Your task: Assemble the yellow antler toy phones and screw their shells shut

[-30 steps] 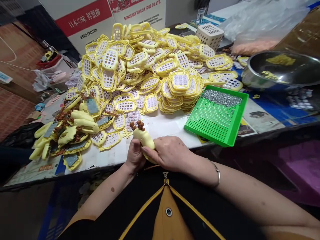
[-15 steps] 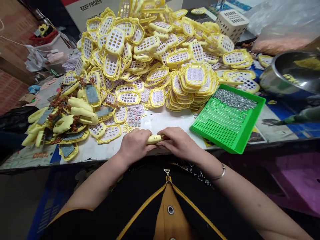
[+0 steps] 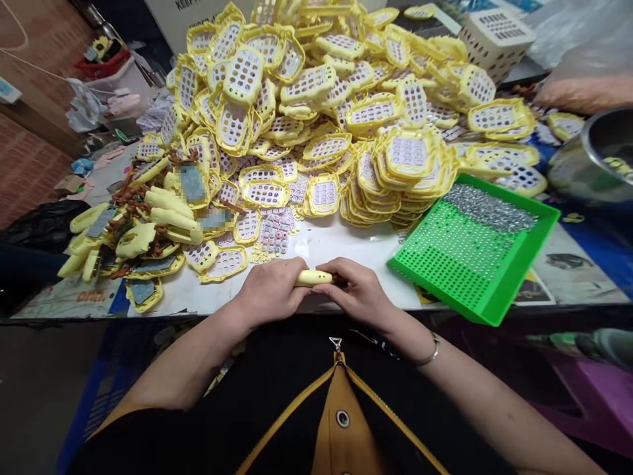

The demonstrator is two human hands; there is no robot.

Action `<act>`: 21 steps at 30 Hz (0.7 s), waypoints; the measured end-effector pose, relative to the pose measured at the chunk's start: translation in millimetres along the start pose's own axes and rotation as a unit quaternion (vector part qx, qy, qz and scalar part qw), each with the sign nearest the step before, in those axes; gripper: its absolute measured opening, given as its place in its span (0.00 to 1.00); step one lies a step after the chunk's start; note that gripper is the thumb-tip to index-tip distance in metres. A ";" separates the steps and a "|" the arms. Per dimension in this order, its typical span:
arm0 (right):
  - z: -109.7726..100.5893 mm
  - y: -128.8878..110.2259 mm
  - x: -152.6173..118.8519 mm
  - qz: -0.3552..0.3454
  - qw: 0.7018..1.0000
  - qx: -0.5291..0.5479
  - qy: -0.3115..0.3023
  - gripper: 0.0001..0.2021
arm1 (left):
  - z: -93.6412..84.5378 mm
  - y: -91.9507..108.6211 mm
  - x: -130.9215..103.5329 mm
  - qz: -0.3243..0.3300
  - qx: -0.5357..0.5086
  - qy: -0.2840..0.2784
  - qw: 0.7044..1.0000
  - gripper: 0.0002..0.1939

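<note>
Yellow plastic, smooth and rounded, forms the slim casing point(image 3: 311, 278) held over the near edge of the white-topped counter point(image 3: 346, 248); the left hand point(image 3: 274, 285) curls its fingers around the left end, while the right hand point(image 3: 360, 287) pinches the right end between thumb and fingers, close to small dark holes in the plastic; beyond them rises a heap of yellow frames point(image 3: 307, 83), rounded at the corners, their pale panels pierced with rows of holes; a layered stack point(image 3: 409, 155) of such frames stands nearer, right of centre; a green tray point(image 3: 457, 267), its floor a grid of holes, lies on the right, with shiny metal bits point(image 3: 489, 208) strewn at its far end; on the left, yellow shells point(image 3: 175, 223), flat grey plates point(image 3: 142, 290) and knobbly brown pieces point(image 3: 157, 247) lie jumbled.
</note>
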State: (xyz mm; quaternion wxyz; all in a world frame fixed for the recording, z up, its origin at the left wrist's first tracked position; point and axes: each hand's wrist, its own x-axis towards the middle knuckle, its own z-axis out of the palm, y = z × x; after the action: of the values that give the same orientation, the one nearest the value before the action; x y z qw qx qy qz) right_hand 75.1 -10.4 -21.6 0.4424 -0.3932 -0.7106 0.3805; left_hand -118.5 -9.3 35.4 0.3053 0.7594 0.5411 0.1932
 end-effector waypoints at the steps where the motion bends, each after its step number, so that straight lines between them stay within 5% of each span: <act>1: -2.1 -0.3 0.9 0.010 0.999 0.038 0.017 0.16 | -3.1 0.8 1.1 -0.022 -0.047 0.005 0.999 0.09; 3: -4.9 -0.3 1.8 0.035 0.990 0.124 0.048 0.24 | -3.4 1.8 1.2 -0.066 -0.206 0.036 0.976 0.12; 5: -3.6 -0.4 1.4 0.064 0.981 0.183 0.025 0.29 | 4.8 2.8 -0.7 -0.108 -0.404 0.062 0.906 0.16; 7: 2.0 -1.6 -0.9 0.098 0.974 0.201 -0.034 0.26 | 17.8 5.0 -3.2 -0.132 -0.541 0.069 0.828 0.19; 9: 8.5 -4.0 -4.6 0.130 0.969 0.203 -0.058 0.21 | 29.5 8.2 -5.6 -0.138 -0.587 0.087 0.793 0.18; 14: 13.0 -10.4 -14.1 0.145 0.969 0.194 -0.053 0.17 | 30.6 14.2 -12.1 -0.123 -0.589 0.054 0.797 0.20; 21: 18.8 -13.7 -14.0 0.126 0.966 0.181 -0.133 0.16 | 28.9 10.7 -27.1 -0.113 -0.600 0.043 0.791 0.20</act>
State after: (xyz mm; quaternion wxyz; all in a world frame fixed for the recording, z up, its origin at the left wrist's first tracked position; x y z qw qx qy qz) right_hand 58.8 -32.0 -20.1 0.3559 -0.3391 -0.6270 0.6043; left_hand -102.1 -44.5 22.3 0.6957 0.3481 0.4112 0.4751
